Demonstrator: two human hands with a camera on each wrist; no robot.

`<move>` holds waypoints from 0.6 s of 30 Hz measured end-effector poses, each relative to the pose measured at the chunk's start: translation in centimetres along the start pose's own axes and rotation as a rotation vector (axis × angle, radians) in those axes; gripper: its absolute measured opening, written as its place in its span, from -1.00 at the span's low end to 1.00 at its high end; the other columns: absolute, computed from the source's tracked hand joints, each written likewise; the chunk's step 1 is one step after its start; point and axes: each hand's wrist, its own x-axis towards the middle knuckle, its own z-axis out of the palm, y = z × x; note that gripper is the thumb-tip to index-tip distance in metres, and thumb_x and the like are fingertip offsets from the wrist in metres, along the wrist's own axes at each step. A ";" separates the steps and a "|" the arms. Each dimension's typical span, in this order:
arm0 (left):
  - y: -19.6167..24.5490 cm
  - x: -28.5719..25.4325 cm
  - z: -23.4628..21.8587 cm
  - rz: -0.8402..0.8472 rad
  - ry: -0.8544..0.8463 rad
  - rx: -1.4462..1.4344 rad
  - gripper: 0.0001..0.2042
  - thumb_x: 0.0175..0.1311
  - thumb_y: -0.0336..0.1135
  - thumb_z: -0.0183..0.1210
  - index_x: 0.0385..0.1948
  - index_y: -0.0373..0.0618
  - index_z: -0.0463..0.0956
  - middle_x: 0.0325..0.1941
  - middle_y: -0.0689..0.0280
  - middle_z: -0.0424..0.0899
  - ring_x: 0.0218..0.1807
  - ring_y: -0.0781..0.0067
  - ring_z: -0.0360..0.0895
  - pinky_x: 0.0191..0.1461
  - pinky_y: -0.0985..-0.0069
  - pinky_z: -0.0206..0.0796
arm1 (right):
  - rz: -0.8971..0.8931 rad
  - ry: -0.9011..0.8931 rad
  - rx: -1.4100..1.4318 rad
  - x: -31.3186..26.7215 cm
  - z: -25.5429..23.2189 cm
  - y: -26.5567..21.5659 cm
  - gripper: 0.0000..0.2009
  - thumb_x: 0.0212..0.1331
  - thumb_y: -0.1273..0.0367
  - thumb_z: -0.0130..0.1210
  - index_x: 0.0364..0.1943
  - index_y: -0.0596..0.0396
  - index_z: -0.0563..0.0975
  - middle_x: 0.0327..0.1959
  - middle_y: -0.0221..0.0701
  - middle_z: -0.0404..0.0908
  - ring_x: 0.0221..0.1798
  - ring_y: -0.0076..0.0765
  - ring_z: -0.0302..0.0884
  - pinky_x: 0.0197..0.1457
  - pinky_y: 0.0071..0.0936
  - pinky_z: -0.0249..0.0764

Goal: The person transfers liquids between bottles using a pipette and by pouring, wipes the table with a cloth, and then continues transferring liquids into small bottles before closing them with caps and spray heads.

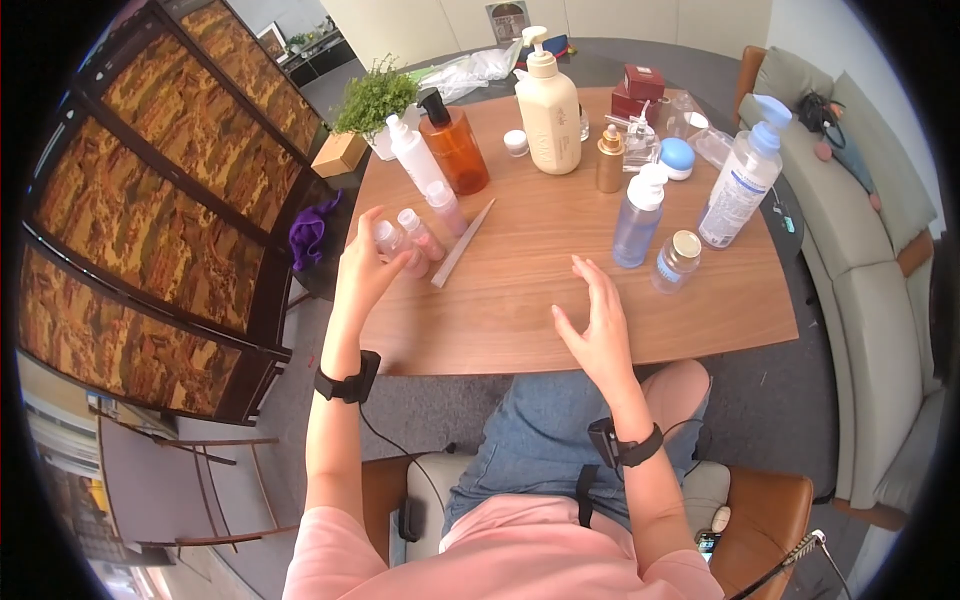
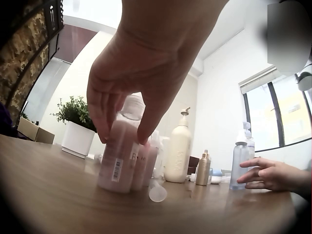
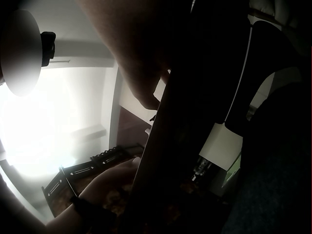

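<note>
At the left of the table, my left hand [image 1: 362, 275] reaches down over a small bottle of pink liquid [image 2: 117, 161] with a clear cap. Thumb and fingers hold it from both sides near the top, and its base is at the tabletop. Two more small pink bottles, one a pink bottle [image 1: 424, 236] and the other a paler bottle [image 1: 445, 207], line up beside it. Right of them lies a long pale tapered strip [image 1: 464, 243]. My right hand [image 1: 600, 335] is low over the table's near side, fingers loosely spread, nearest a blue pump bottle [image 1: 636, 228] and a gold-capped jar [image 1: 676, 264].
Behind the pink bottles stand a white spray bottle [image 1: 415, 155], an amber bottle [image 1: 458, 150] and a potted plant [image 1: 378, 100]. A cream pump bottle [image 1: 548, 120], gold dropper bottle [image 1: 609, 165], blue-lidded jar [image 1: 677, 158] and tall blue-pump bottle [image 1: 740, 190] occupy the back and right.
</note>
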 end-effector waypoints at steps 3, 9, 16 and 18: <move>0.4 0.1 0.2 -0.010 -0.018 -0.012 -0.29 -0.01 -0.30 0.39 0.23 -0.10 0.23 -0.27 0.04 0.65 -0.31 0.18 0.65 -0.22 0.34 0.48 | 0.009 0.000 0.002 0.0 0.0 -0.1 -0.35 0.05 0.45 0.25 0.28 0.13 0.27 0.24 -0.04 0.35 0.37 0.09 0.23 0.38 -0.13 0.23; 0.8 0.4 0.1 -0.016 -0.025 -0.042 -0.24 -0.01 -0.30 0.39 0.28 -0.09 0.19 -0.30 0.01 0.65 -0.28 0.11 0.64 -0.19 0.29 0.45 | -0.006 0.007 -0.013 0.0 -0.1 -0.2 -0.35 0.05 0.46 0.25 0.28 0.13 0.27 0.24 -0.03 0.36 0.37 0.09 0.23 0.38 -0.13 0.23; 0.7 0.9 0.5 -0.005 -0.040 0.029 -0.21 0.00 -0.30 0.39 0.32 -0.06 0.15 -0.13 0.00 0.63 -0.31 0.22 0.65 -0.25 0.39 0.48 | -0.003 0.006 -0.012 0.0 0.0 -0.1 -0.34 0.04 0.46 0.25 0.29 0.13 0.27 0.23 -0.03 0.36 0.36 0.09 0.23 0.38 -0.13 0.24; 0.8 1.2 0.9 0.020 -0.023 0.041 -0.21 0.00 -0.29 0.39 0.32 -0.07 0.15 -0.14 0.00 0.63 -0.32 0.22 0.65 -0.25 0.38 0.48 | -0.001 0.005 -0.009 0.0 0.0 -0.1 -0.34 0.04 0.46 0.25 0.29 0.12 0.27 0.24 -0.03 0.35 0.37 0.08 0.23 0.38 -0.13 0.23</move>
